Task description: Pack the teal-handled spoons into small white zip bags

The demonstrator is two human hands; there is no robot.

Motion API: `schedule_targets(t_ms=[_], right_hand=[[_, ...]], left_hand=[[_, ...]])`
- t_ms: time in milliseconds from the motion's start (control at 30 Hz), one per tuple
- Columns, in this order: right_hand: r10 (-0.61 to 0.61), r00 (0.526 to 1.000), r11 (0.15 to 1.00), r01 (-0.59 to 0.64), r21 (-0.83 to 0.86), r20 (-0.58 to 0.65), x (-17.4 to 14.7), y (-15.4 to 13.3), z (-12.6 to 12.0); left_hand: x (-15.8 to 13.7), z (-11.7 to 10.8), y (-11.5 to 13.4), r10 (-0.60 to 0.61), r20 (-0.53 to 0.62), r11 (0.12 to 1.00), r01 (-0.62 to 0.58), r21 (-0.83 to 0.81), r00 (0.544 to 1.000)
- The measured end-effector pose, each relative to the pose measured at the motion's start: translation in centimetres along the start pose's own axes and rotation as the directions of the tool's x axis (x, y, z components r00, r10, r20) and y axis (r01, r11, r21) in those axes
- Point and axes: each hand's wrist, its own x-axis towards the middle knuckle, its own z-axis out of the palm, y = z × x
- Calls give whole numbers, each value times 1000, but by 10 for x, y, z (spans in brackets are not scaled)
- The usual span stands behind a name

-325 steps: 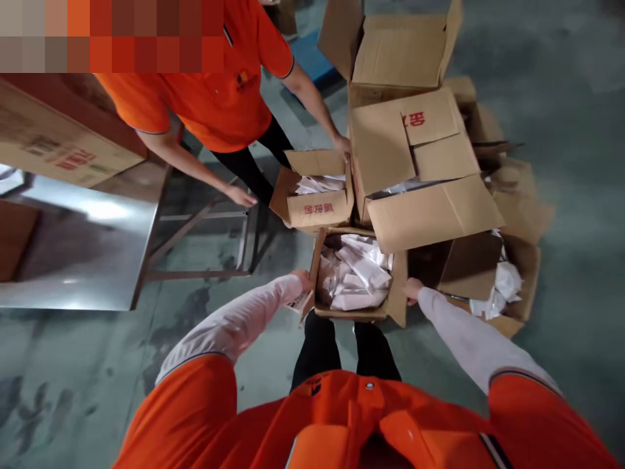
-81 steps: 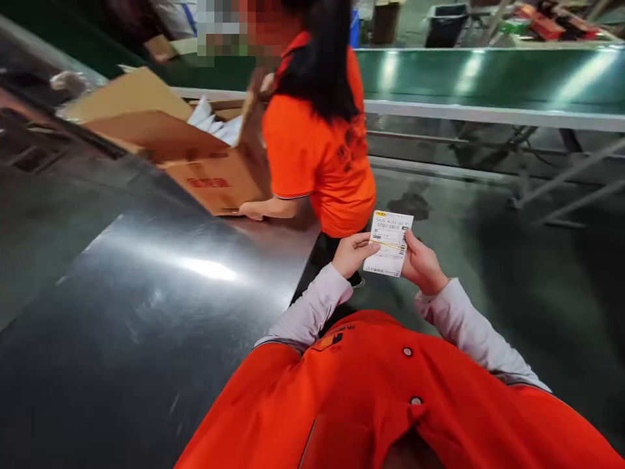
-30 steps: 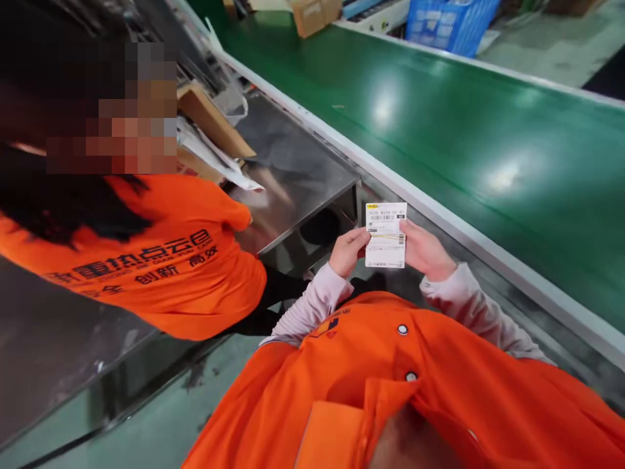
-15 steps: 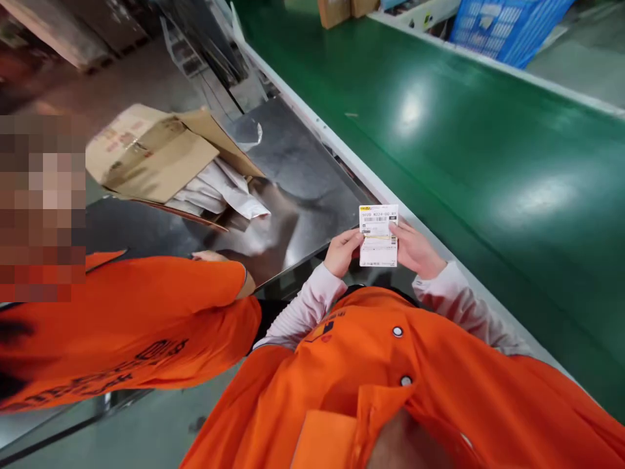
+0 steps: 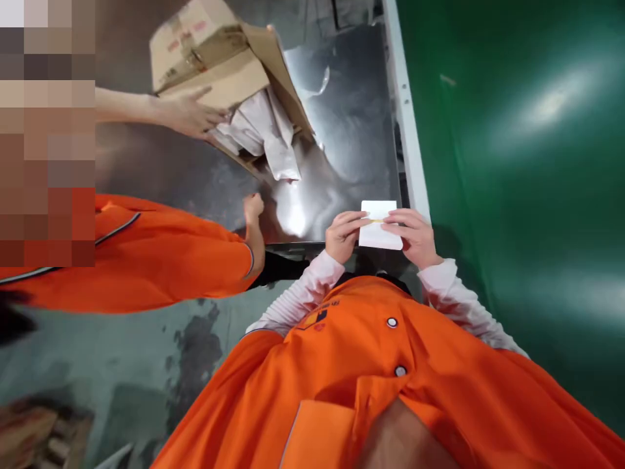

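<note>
One white label card [image 5: 378,226], blank side up, a thin yellow line across its middle; held over the near edge of the steel table [image 5: 351,130]. Left hand [image 5: 343,234] pinches its left edge, right hand [image 5: 410,236] its right edge, both closed on it. One tipped cardboard box [image 5: 219,58] spilling white bags [image 5: 266,130]; two co-worker hands [image 5: 188,114]. One green conveyor belt [image 5: 527,163] at right.

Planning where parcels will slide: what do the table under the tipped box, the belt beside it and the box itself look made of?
Grey table: likely polished steel, with mirror-like glare. Green conveyor belt: smooth, glossy, probably rubber or PVC, with soft highlights. Brown tipped box: matte corrugated cardboard, creased flaps. White packets spilling from it: apparently thin plastic film.
</note>
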Motion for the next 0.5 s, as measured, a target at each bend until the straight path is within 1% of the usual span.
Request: schedule_targets(t_ms=[33, 100, 167, 267, 333, 400, 433, 500], right_hand=[[19, 1000, 1000, -19, -2, -1, -4, 0, 0], [64, 998, 998, -65, 6, 3, -6, 4, 7], [146, 989, 989, -146, 34, -11, -2, 14, 22], [316, 949, 941, -313, 132, 1, 9, 43, 51], [400, 915, 893, -403, 200, 56, 17, 65, 71], [465, 876, 840, -483, 247, 131, 25, 85, 89], [489, 855, 818, -519, 249, 174, 29, 92, 98], [504, 821, 818, -553, 155, 270, 38, 102, 112]], left_hand=[[-3, 2, -1, -22, 8, 1000, 22, -8, 1000], [-11, 1, -2, -79, -15, 997, 80, 8, 997], [-21, -6, -4, -169, -77, 985, 172, 30, 983], [-35, -17, -14, -292, -214, 952, 305, 26, 932], [-44, -25, -23, -317, -283, 941, 337, 25, 905], [-53, -35, -30, -312, -303, 941, 337, 33, 900], [-57, -40, -32, -310, -305, 941, 336, 37, 901], [-66, -50, -34, -311, -308, 939, 341, 45, 899]])
